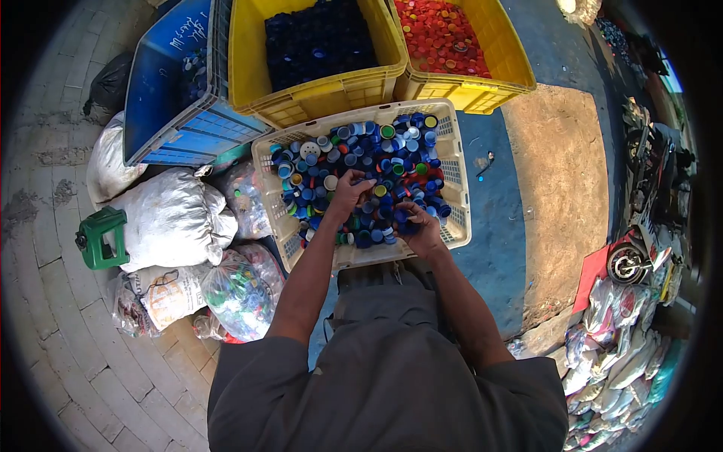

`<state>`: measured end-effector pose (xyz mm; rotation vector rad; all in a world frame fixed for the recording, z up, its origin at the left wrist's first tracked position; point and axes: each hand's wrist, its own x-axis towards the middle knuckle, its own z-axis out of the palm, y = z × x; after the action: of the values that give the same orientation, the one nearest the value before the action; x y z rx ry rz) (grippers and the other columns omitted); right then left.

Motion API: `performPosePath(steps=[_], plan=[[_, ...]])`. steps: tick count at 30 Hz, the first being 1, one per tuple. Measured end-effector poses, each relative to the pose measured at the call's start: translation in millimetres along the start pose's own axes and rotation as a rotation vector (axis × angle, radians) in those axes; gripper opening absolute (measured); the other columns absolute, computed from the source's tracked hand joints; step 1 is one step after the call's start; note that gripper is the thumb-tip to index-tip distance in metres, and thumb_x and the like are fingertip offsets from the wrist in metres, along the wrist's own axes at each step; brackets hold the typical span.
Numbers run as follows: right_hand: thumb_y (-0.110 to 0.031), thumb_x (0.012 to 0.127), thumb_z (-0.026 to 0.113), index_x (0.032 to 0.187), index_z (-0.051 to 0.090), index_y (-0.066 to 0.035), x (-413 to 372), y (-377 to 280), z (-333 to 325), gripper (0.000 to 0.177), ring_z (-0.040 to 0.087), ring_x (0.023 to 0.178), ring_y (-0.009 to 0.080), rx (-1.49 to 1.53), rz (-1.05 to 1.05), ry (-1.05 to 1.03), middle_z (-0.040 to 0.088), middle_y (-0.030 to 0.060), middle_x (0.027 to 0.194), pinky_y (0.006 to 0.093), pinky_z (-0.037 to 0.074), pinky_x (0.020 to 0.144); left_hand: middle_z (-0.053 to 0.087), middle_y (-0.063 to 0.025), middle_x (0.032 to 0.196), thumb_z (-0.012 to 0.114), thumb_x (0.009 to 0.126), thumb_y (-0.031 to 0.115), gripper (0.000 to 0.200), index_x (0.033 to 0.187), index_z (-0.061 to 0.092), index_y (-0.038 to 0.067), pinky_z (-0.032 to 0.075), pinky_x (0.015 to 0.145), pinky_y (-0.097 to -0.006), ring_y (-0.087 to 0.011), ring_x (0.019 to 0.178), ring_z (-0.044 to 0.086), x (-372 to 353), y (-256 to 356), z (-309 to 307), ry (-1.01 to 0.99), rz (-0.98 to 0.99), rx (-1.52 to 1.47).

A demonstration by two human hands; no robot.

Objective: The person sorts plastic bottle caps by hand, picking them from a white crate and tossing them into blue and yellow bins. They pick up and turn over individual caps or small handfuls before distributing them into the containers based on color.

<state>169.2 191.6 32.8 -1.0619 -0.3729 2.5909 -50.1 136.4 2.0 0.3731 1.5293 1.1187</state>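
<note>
A cream plastic basket (pixel 459 192) full of mostly blue bottle caps (pixel 369 143), with some white, green, yellow and red ones, lies before me. Over the middle of the caps is my left hand (pixel 351 194), fingers bent and pointing right; whatever its fingertips may hold is too small to make out. My right hand (pixel 422 230) is at the basket's lower right part, its fingers curled around a dark blue cap (pixel 403 217). The two hands are apart, both above the caps.
Beyond the basket stand a blue crate (pixel 188 135), a yellow crate (pixel 324 90) of dark blue caps and another yellow crate (pixel 474 90) of red caps. Stuffed sacks (pixel 169 215) and a green jerrycan (pixel 103 239) are at left. A motorcycle (pixel 629 262) and more bags (pixel 621 361) are at right.
</note>
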Motion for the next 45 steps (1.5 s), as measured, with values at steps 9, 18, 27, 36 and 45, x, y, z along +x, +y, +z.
performPosePath(steps=[9, 18, 27, 36, 45], plan=[[-0.018, 0.073, 0.053, 0.116, 0.051, -0.006, 8.7, -2.6, 22.9, 0.045, 0.059, 0.089, 0.0277, 0.138, 0.059, -0.105, 0.060, 0.0145, 0.105, 0.0420, 0.049, 0.074, 0.061, -0.0103, 0.099, 0.049, 0.079, 0.023, 0.033, 0.108, 0.057, 0.008, 0.046, 0.059, -0.0344, -0.0208, 0.078, 0.057, -54.1, -3.9, -3.6, -0.285, 0.014, -1.015], [-0.024, 0.088, 0.046, 0.107, 0.053, -0.004, 47.5, 0.1, 57.8, 0.029, 0.060, 0.088, 0.0286, 0.169, 0.032, 0.220, 0.060, 0.0121, 0.101, 0.0433, 0.050, 0.077, 0.062, -0.0148, 0.100, 0.048, 0.089, 0.030, 0.037, 0.111, 0.056, 0.001, 0.047, 0.086, -0.0446, -0.0296, 0.091, 0.058, -33.0, 7.0, -4.8, 0.106, -0.111, -1.242], [-0.004, 0.074, 0.042, 0.133, 0.019, 0.016, 47.3, -130.7, 241.8, 0.067, 0.016, 0.139, 0.0436, 0.320, -0.341, -0.267, 0.019, 0.0337, 0.143, 0.0543, 0.020, 0.115, 0.000, -0.0316, 0.149, 0.054, 0.087, 0.055, 0.105, 0.142, -0.009, -0.009, 0.006, 0.117, -0.0470, -0.0392, 0.142, -0.001, -37.0, 200.0, -44.8, -0.229, 0.417, -1.377], [0.004, 0.081, 0.041, 0.139, 0.016, 0.010, 42.0, -68.0, 92.3, 0.063, 0.031, 0.132, 0.0413, 0.040, -0.206, 0.067, 0.020, 0.0284, 0.144, 0.0501, 0.037, 0.106, 0.061, -0.0120, 0.100, 0.055, 0.095, 0.029, 0.027, 0.097, 0.059, 0.003, 0.049, 0.095, -0.0417, -0.0272, 0.102, 0.059, -40.8, 27.1, -62.9, 0.191, 0.185, -1.264], [-0.017, 0.084, 0.064, 0.102, 0.061, -0.003, 37.9, -0.8, -7.1, 0.024, 0.061, 0.072, 0.0197, -0.965, -0.195, 0.405, 0.063, 0.0070, 0.085, 0.0369, 0.051, 0.065, 0.061, -0.0058, 0.084, 0.067, 0.087, 0.028, 0.028, 0.074, 0.049, 0.012, 0.052, 0.075, -0.0374, -0.0210, 0.081, 0.059, -84.7, -79.3, -38.3, 0.481, -0.184, -1.231]])
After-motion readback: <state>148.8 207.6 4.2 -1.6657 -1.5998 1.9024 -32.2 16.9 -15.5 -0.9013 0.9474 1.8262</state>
